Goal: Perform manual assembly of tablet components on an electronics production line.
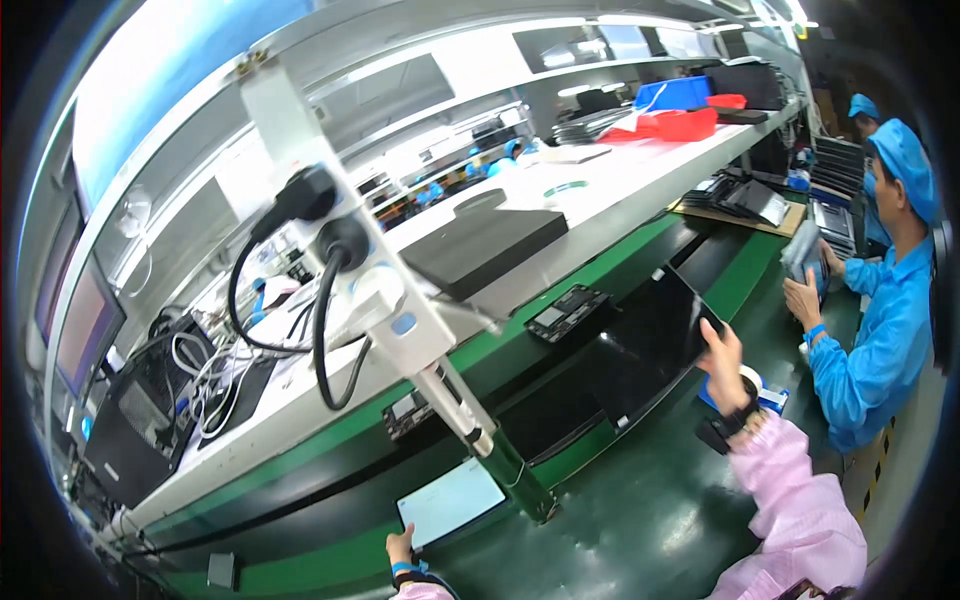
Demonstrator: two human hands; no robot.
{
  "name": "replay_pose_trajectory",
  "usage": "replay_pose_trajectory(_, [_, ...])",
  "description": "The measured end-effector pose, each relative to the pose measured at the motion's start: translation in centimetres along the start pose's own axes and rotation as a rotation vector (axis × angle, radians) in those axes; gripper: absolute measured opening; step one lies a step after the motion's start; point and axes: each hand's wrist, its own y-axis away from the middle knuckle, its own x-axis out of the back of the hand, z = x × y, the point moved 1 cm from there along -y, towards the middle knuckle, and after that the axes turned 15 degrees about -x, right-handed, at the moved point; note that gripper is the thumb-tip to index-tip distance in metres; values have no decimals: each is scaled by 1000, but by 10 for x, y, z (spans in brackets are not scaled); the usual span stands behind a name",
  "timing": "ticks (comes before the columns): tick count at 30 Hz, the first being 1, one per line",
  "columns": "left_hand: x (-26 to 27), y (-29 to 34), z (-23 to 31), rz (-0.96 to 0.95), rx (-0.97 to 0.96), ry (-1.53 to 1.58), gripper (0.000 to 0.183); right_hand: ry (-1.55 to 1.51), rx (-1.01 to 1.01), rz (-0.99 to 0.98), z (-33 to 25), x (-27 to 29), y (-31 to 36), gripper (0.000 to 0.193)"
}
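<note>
My right hand [722,365] grips the right edge of a thin, glossy black screen panel [650,350], its thumb on the front face. The panel is tilted above the green bench, its lower corner pointing toward me. My left hand [400,547] is at the near-left corner of a flat, pale bluish-white rectangular panel [455,503], thumb at its edge and the other fingers mostly hidden. I wear a dark band on the right wrist and a blue strap on the left. An open device with an exposed board [568,312] lies beyond the black panel.
A metal post [455,405] with plugs and black cables rises between my hands. Above the bench runs a white shelf [610,205] bearing a dark flat box [490,245]. A roll of tape [750,378] lies by my right wrist. A person in blue [875,320] works at the right.
</note>
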Motion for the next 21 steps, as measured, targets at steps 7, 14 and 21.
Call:
replay_pose_trajectory(7, [37,82,98,-74,157,430,27,154,126,564,63,-32,-152,32])
replay_pose_trajectory(14, [54,82,61,59,-379,380,29,154,39,880,160,-7,-225,37])
replay_pose_trajectory(21, [128,194,127,321,-105,760,35,158,-704,809,156,4,-220,56])
